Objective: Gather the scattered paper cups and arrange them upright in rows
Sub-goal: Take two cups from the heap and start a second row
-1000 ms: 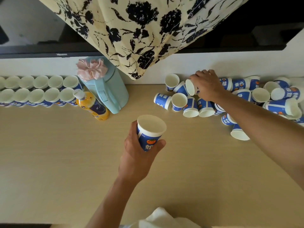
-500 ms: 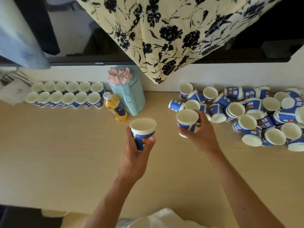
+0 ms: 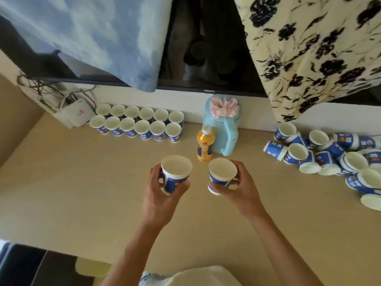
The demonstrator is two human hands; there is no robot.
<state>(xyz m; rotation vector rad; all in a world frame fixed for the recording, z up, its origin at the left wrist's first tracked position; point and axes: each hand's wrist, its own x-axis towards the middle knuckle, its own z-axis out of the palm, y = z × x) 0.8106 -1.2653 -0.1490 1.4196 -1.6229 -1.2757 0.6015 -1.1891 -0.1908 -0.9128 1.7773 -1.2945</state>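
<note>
- A person's two bare hands are seen from above, over a pale wooden table [image 3: 82,199], each holding one blue and white paper cup.
- The left hand [image 3: 158,200] wraps fingers and thumb round the left cup [image 3: 176,175]. The right hand [image 3: 245,195] grips the right cup [image 3: 221,176] the same way.
- Both cups are held mouth up and close to upright, side by side near the middle of the table.
- The finished rows [image 3: 138,124] stand far and to the left of the hands, by the back wall: two rows of six upright cups each.
- The open right end of the rows is the likely next spot. The left hand is nearer to it, so the right hand would have the longer reach across.
- An orange drink bottle [image 3: 205,144] and a light blue jug [image 3: 222,129] stand just right of the rows, between them and the hands. They look like the things to avoid knocking.
- The pile [image 3: 329,157] of unsorted cups lies at the far right, many on their sides or upside down.
- The picture's right edge cuts the pile off, so the number left cannot be counted.
- The fingers behind each held cup are hidden, and it is unclear whether either cup base touches the table.
</note>
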